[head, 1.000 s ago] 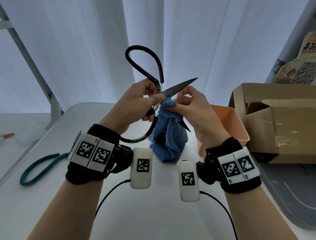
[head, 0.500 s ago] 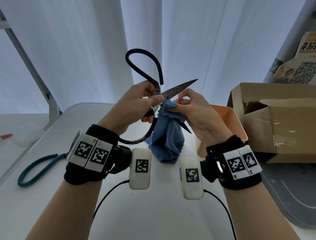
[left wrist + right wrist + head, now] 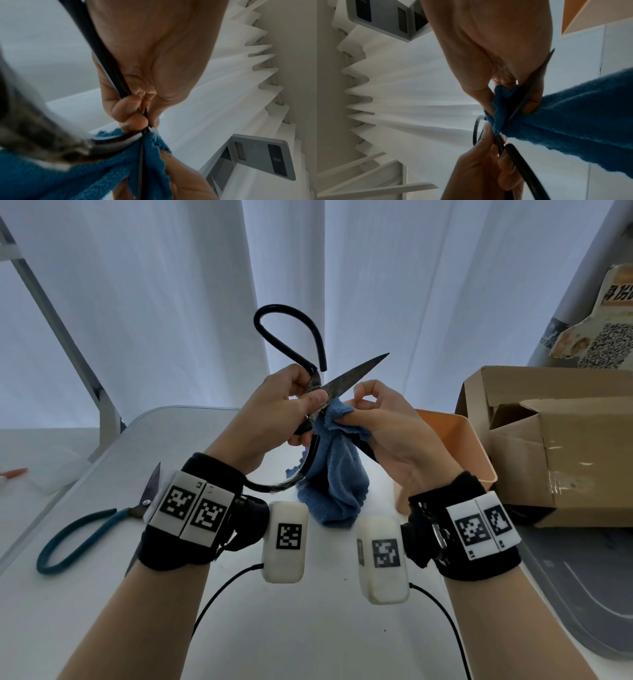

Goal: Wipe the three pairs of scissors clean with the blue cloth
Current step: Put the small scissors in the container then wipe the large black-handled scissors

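The black-handled scissors (image 3: 310,405) are held spread wide above the white table (image 3: 308,628), so the largest risk, I judge, is a cut: the right hand (image 3: 387,433) pinches the blue cloth (image 3: 337,474) round the lower blade close to the pivot, and if the cloth slips or the blades swing together, the edge meets bare fingers. The left hand (image 3: 274,409) is curled tightly about the pivot, thumb pressed on top (a grip that leaves little room near the steel); if it loosens, the scissors could twist or drop. The cloth's hanging tail touches the table and could snag the lower loop handle. The lower blade is mostly hidden under cloth and palm, only its dark tip showing, so how clean it is cannot be judged. The teal-handled scissors (image 3: 102,525) lie on the table at the left, partly behind the left wristband. A third pair is not visible. Both wrist views are blurred at close range.
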### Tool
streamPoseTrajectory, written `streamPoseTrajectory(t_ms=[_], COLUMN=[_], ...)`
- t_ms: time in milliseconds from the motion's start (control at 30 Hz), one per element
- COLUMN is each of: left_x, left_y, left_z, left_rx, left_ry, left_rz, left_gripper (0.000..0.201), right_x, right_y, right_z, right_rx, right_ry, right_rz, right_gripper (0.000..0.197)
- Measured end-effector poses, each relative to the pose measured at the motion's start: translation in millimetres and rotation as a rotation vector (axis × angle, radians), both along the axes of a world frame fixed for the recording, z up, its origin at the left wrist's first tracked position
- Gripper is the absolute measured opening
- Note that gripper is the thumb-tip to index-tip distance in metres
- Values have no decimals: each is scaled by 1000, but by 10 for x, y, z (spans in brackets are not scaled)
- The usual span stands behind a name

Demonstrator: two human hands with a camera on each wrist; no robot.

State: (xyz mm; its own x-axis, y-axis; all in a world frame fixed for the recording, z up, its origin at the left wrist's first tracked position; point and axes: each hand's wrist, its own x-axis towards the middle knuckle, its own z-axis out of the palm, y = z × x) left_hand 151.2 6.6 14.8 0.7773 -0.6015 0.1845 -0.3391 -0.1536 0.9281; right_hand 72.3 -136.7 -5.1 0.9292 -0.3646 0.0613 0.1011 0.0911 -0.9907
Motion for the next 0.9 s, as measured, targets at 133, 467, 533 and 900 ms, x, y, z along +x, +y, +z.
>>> streamPoseTrajectory(t_ms=[133, 467, 533, 900], left_x=[8, 197, 219, 309], left_y=[33, 294, 324, 430], left_z=[33, 114, 117, 123], left_rx=[-14, -82, -90, -159], left_ry=[16, 74, 77, 74], left_rz=[-13, 60, 69, 152], left_gripper=[9, 7, 6, 7], right_x=[-17, -56, -65, -45], right_y=[-42, 0, -15, -227], right_z=[19, 53, 57, -34], right_rx=[-45, -122, -137, -306], right_ry=[8, 36, 43, 208], right_rz=[29, 96, 103, -103], right_gripper=[35, 34, 34, 29])
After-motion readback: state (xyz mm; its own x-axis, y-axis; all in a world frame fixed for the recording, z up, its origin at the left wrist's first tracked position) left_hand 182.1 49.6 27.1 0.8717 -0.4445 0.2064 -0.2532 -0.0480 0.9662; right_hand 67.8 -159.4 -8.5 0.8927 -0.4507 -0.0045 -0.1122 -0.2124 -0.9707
